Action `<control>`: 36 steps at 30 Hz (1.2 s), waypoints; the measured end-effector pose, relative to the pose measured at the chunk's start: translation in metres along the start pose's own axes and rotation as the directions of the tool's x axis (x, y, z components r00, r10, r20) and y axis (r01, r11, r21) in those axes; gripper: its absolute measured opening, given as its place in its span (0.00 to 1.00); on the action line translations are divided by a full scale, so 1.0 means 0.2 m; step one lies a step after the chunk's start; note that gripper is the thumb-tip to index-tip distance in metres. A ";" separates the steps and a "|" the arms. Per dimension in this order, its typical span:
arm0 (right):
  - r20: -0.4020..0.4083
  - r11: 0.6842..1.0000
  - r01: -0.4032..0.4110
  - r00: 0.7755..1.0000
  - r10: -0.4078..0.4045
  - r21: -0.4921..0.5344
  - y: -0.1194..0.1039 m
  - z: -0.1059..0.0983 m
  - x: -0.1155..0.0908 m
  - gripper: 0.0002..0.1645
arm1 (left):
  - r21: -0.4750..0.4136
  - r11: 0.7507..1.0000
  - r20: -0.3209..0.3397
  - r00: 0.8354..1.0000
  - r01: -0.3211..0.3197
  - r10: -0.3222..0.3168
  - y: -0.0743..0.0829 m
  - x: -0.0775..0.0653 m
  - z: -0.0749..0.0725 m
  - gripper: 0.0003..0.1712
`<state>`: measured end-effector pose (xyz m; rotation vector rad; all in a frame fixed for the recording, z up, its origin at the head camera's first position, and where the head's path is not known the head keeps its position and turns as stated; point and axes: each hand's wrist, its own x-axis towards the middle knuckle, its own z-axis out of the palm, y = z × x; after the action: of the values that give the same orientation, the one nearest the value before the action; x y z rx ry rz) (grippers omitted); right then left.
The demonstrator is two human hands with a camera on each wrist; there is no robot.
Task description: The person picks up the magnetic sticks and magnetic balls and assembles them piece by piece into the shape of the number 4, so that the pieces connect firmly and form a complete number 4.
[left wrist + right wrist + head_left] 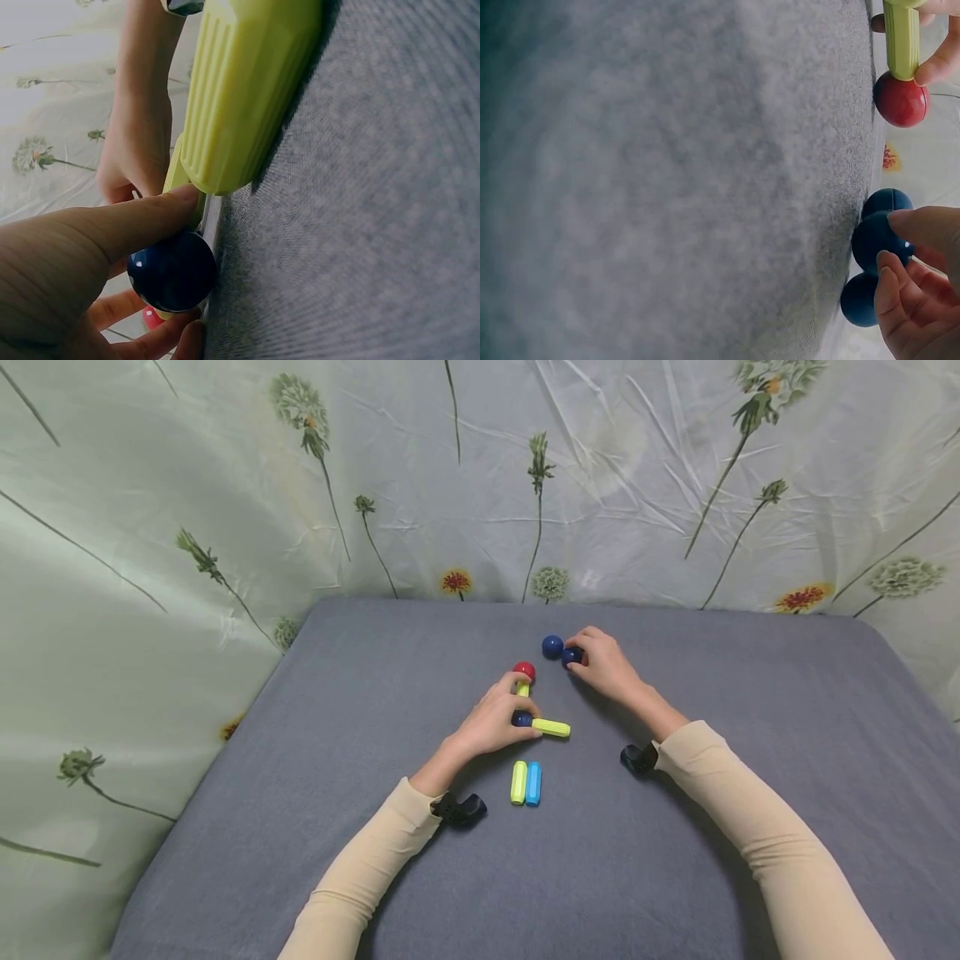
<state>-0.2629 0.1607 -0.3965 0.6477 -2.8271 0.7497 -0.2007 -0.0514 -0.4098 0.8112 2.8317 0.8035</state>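
Note:
My left hand (495,717) curls round a joined piece on the cloth, its thumb at a yellow magnetic rod (552,727). Between thumb and fingers sits a dark blue ball (172,271). A second yellow rod (522,690) leads from there to a red ball (524,671), with a fingertip beside it. Farther back, my right hand (606,667) pinches a dark blue ball (572,657). Another blue ball (552,647) is right beside it. In the right wrist view, blue balls cluster at the fingers, one of them (860,299) partly behind the fingertips.
Nearer the front, a yellow rod (519,782) and a blue rod (533,783) lie side by side on the grey cloth surface (300,793). A flower-patterned curtain (420,510) hangs behind and at the left. Each wrist wears a black camera strap (459,810).

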 end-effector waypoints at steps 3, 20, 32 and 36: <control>0.018 1.000 -0.002 1.000 0.002 -0.008 0.00 -0.01 -0.01 0.19 | -0.004 1.000 0.000 1.000 -0.001 0.001 0.00 0.00 0.00 0.12; 0.109 0.997 -0.009 0.994 0.000 0.080 0.01 -0.05 -0.17 0.21 | -0.016 1.000 -0.006 1.000 0.001 -0.001 0.00 0.00 0.00 0.12; 0.140 0.995 0.011 0.990 -0.025 0.099 0.01 -0.08 -0.27 0.20 | -0.026 1.000 -0.005 1.000 0.009 -0.009 0.01 0.00 0.00 0.11; 0.151 0.991 0.003 0.988 -0.024 0.137 0.00 -0.09 -0.30 0.19 | -0.027 1.000 -0.013 1.000 0.005 -0.005 0.01 0.00 0.00 0.11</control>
<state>-0.2094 0.1921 -0.3963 0.7751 -2.9235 0.9361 -0.2004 -0.0502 -0.4085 0.7980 2.8265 0.8476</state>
